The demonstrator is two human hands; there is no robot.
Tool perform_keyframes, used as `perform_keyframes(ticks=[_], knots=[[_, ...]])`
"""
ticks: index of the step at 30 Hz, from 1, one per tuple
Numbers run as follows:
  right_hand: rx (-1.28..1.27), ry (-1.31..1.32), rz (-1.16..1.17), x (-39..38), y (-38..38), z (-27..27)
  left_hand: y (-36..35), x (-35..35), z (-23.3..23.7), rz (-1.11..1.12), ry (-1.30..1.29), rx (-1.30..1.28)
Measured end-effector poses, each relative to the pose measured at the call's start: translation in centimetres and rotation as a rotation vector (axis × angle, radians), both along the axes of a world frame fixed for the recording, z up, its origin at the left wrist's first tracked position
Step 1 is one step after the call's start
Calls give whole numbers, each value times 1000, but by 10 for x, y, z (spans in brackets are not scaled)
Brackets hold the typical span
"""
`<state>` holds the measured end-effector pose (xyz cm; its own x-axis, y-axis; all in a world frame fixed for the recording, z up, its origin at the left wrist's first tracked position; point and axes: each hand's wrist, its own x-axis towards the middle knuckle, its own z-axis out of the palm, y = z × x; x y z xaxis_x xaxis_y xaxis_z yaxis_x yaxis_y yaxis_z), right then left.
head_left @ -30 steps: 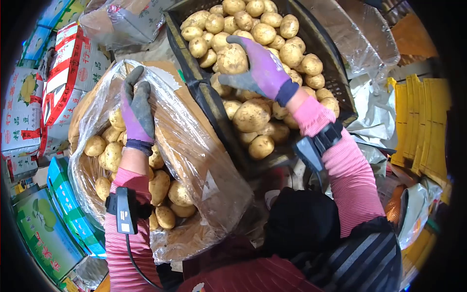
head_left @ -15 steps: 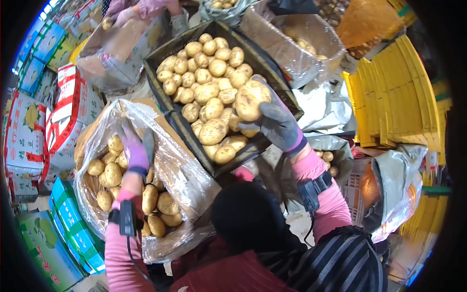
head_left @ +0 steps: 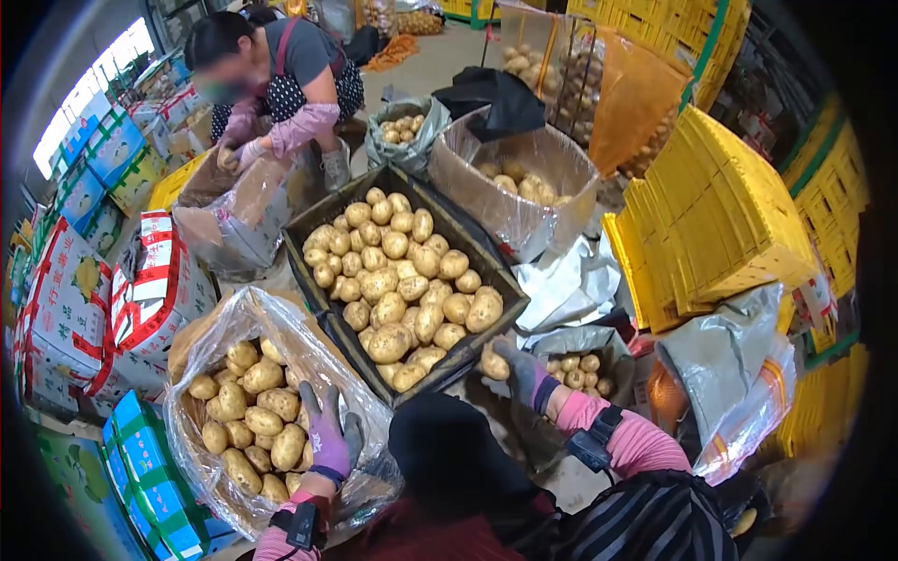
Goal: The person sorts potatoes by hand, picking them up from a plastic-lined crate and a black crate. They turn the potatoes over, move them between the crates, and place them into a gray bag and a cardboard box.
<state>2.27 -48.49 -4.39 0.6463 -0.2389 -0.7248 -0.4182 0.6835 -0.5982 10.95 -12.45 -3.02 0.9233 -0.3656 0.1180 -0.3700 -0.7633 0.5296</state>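
Purple and grey gloves cover both hands. My left hand (head_left: 332, 435) has its fingers spread at the right side of a plastic-lined box (head_left: 201, 355), over the potatoes (head_left: 264, 419) in it, and holds nothing. My right hand (head_left: 526, 372) grips one potato (head_left: 495, 363) just outside the lower right edge of a dark crate (head_left: 500, 266). Many potatoes (head_left: 393, 271) of mixed sizes fill that crate. Right of my right hand, a grey bag (head_left: 613, 351) holds smaller potatoes (head_left: 578, 372).
Across the crate a co-worker (head_left: 304, 70) bends over another lined box (head_left: 234, 210). Behind the crate stand a lined box of potatoes (head_left: 514, 210) and a small bag (head_left: 412, 150). Yellow folded crates (head_left: 720, 215) are stacked right; printed cartons (head_left: 65, 299) stand left.
My right hand has moved from over the crate to its near side; a smaller potato is now in it. My left hand has shifted right and nearer me. The view has tilted up, showing the co-worker.
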Motion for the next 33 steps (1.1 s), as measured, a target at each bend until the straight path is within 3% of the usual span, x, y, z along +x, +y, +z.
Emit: perform_keyframes(ticks=[2,3,5,6,8,9,11,12,13,15,16,19,20,21,22,23,24,26,28,31,32,33], knots=[[-5,-166,-63,27,-40,-33,0,-1,0,23,20,-20],[-135,-212,-65,58,-82,-32,1,0,-5,17,6,-32],[-135,-765,-39,122,-143,83,-1,-2,-5,24,1,-47],[-224,-945,-236,146,-148,157,-3,-3,-3,23,-2,-50],[-133,-878,-344,183,-174,222,-2,-2,0,24,30,-32],[-232,-880,-165,180,-158,233,-2,-2,2,19,11,-31],[-387,-757,84,168,-117,224,1,1,-9,17,-17,-58],[-433,-642,149,163,-102,201,3,0,-14,8,-38,-70],[-665,-703,280,163,-94,160,2,0,-13,15,-18,-102],[-743,-613,370,140,-53,125,-1,-1,-4,21,-7,-92],[-597,-468,329,123,-19,134,-1,-2,-1,17,1,-87],[-461,-449,346,104,28,132,-1,2,-10,3,-8,-70],[-469,-502,403,107,37,135,2,1,-12,15,1,-52],[-644,-630,453,109,45,146,3,1,-9,-8,-19,-81],[-739,-875,385,120,51,146,0,0,-4,33,43,-80],[-691,-825,350,133,50,147,4,1,-15,-4,-60,-88],[-384,-873,227,118,78,203,5,1,-16,-2,-70,-138],[-152,-1199,132,134,83,211,5,1,-19,18,-60,-149],[44,-1076,-20,145,95,218,3,-1,-14,28,-18,-182],[110,-914,85,145,145,171,4,2,-19,24,-92,-156],[111,-748,220,146,164,146,5,1,-20,29,-88,-145],[-125,-695,366,139,181,114,6,2,-22,25,-85,-149]])
